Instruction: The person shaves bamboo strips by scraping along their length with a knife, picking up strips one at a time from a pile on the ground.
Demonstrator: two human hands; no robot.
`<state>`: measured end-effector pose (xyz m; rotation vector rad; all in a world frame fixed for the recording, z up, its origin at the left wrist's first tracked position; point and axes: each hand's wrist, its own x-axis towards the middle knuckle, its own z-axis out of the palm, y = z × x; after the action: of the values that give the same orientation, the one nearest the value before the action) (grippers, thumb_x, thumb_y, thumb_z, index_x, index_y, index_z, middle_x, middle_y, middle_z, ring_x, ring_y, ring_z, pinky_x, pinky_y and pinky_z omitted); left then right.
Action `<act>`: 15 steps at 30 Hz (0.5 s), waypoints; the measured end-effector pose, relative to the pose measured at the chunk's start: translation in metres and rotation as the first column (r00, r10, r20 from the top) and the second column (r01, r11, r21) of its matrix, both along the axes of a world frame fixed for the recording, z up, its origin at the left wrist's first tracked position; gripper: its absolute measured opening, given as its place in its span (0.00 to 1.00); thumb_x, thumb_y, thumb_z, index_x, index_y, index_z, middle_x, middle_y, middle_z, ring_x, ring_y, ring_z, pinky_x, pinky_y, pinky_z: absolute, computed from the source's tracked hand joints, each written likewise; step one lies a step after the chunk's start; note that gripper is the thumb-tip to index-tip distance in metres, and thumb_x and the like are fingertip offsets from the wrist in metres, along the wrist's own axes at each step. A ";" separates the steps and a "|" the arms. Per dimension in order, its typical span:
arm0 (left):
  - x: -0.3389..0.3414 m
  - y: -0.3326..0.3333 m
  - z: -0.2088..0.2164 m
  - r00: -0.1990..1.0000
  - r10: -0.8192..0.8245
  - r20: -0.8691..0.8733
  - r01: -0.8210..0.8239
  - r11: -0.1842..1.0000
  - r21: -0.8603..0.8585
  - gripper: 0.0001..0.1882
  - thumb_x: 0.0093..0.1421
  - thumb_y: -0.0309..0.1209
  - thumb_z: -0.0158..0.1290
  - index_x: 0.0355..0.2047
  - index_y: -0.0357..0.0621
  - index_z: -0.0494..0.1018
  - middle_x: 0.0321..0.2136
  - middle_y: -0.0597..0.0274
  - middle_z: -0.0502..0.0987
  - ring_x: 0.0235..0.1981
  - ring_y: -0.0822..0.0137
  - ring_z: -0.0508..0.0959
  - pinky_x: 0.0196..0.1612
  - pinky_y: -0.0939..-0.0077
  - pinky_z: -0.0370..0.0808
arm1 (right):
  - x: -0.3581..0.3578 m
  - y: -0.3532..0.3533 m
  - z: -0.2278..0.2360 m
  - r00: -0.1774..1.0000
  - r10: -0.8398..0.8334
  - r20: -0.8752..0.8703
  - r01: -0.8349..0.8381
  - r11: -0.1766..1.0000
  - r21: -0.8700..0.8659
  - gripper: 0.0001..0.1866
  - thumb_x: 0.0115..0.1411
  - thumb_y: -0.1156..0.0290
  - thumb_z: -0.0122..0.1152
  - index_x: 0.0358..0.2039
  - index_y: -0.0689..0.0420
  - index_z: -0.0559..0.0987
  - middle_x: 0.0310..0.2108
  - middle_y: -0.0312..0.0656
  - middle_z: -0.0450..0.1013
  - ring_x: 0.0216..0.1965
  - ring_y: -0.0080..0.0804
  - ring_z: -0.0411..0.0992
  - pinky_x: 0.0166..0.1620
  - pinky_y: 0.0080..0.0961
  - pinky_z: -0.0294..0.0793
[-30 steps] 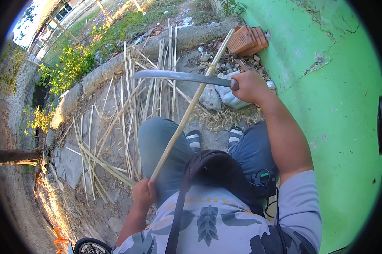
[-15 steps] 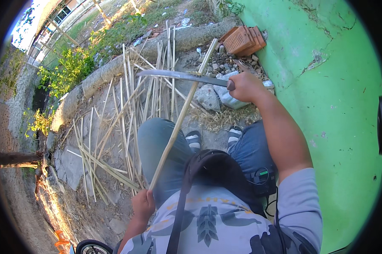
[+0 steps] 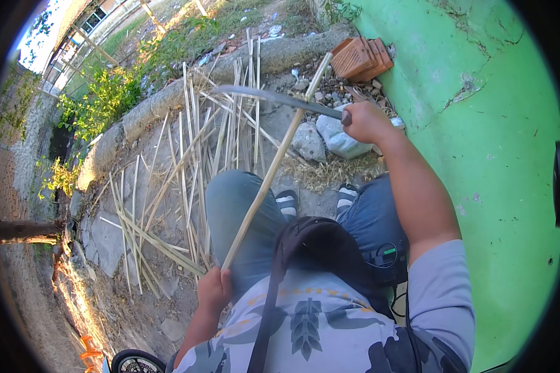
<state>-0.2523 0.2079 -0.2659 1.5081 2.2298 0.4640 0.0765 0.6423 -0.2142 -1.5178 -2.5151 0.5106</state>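
Note:
My left hand [image 3: 214,288] is closed round the lower end of a long pale bamboo strip [image 3: 267,181], beside my left thigh. The strip slants up and away to the right, past my knee. In my right hand [image 3: 368,126] is the short handle of a machete [image 3: 264,95] with a long, slightly curved blade. Its blade lies across the strip near the far end and points left. From this view I cannot tell how deep the edge sits in the bamboo.
Many split bamboo strips [image 3: 183,158] lie scattered on the ground to the left. Ahead are a pale rock [image 3: 308,142], a whitish bundle [image 3: 342,138] and stacked orange roof tiles [image 3: 362,60]. A green wall [image 3: 503,205] rises close on the right; a low concrete kerb [image 3: 152,112] curves beyond.
Both hands have shifted slightly, the left one up and to the right. The machete's blade has tilted, its tip now higher, and stays across the strip's far end.

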 end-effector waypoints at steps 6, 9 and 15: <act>0.012 0.020 0.014 1.000 -0.023 0.007 0.023 1.000 -0.012 0.25 0.68 0.48 0.43 0.24 0.39 0.66 0.18 0.40 0.71 0.24 0.33 0.73 0.26 0.46 0.67 | -0.002 -0.014 0.031 0.999 0.019 0.027 -0.020 0.999 0.049 0.07 0.51 0.63 0.65 0.31 0.47 0.83 0.31 0.42 0.80 0.38 0.43 0.79 0.44 0.41 0.77; 0.016 0.024 0.013 0.999 -0.012 0.032 0.012 1.000 0.006 0.25 0.68 0.48 0.42 0.24 0.39 0.66 0.18 0.40 0.71 0.24 0.33 0.73 0.26 0.46 0.67 | -0.014 -0.022 0.037 0.988 0.151 0.025 -0.152 0.987 0.057 0.07 0.50 0.62 0.66 0.29 0.47 0.82 0.30 0.42 0.80 0.36 0.43 0.79 0.43 0.41 0.77; 0.018 0.034 0.015 0.999 -0.031 -0.034 0.032 0.999 0.026 0.25 0.69 0.49 0.41 0.25 0.39 0.66 0.18 0.39 0.71 0.25 0.33 0.73 0.26 0.46 0.68 | 0.001 0.000 0.051 0.955 0.274 0.118 -0.286 0.952 0.109 0.06 0.49 0.65 0.65 0.29 0.46 0.82 0.31 0.40 0.80 0.36 0.42 0.79 0.42 0.40 0.77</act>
<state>-0.2340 0.2423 -0.2507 1.5730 2.2300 0.4636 0.0776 0.6422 -0.1628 -1.1769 -2.8015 0.3097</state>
